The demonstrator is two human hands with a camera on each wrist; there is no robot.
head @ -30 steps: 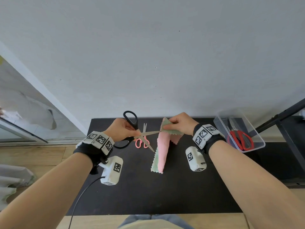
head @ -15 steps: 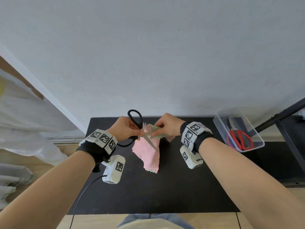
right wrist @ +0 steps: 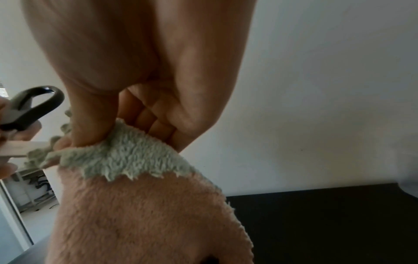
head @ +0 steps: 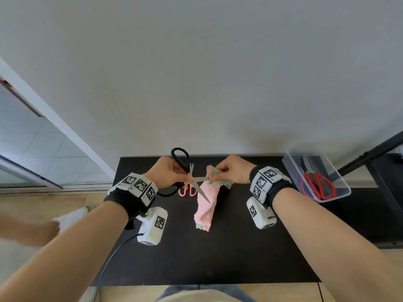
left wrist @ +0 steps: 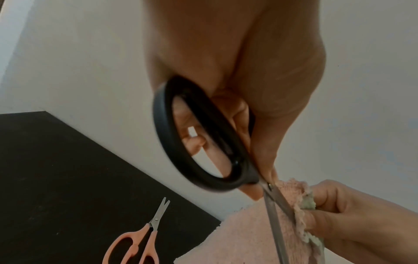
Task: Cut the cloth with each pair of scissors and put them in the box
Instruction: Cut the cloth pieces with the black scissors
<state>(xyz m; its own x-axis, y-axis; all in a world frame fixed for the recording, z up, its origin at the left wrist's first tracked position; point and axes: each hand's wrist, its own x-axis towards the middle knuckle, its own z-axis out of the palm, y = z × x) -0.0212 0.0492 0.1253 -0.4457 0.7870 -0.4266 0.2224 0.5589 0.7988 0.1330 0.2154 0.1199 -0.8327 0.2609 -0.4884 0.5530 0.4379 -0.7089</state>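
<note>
Black-handled scissors (head: 182,164) were gripped by the left hand (head: 169,172), fingers curled around the handles near the pivot; one handle loop stuck up above the hand, the other hung below it. Blades were spread apart: one pointed right toward the cloth's top edge, the other angled down across the pink face.

Cloth (head: 206,199), pink with a green reverse and zigzag edge, was pinched at its upper corner by the right hand (head: 232,172), thumb against curled fingers, green side folded over at the pinch. The rest hung down, with the lower end resting on the black table (head: 218,258), between the two wrists. In the left wrist view the blade was seen lying against the cloth edge, just beside the right hand's fingertips (left wrist: 316,219). Whether the fabric was actually between the blades could not be told.

Pink scissors (head: 188,188) lay flat on the table behind the left hand's blades, untouched, blades slightly parted in the left wrist view.

Clear box (head: 292,168) sat at the table's right rear corner, well apart from both hands, with red scissors (head: 318,186) inside.
</note>
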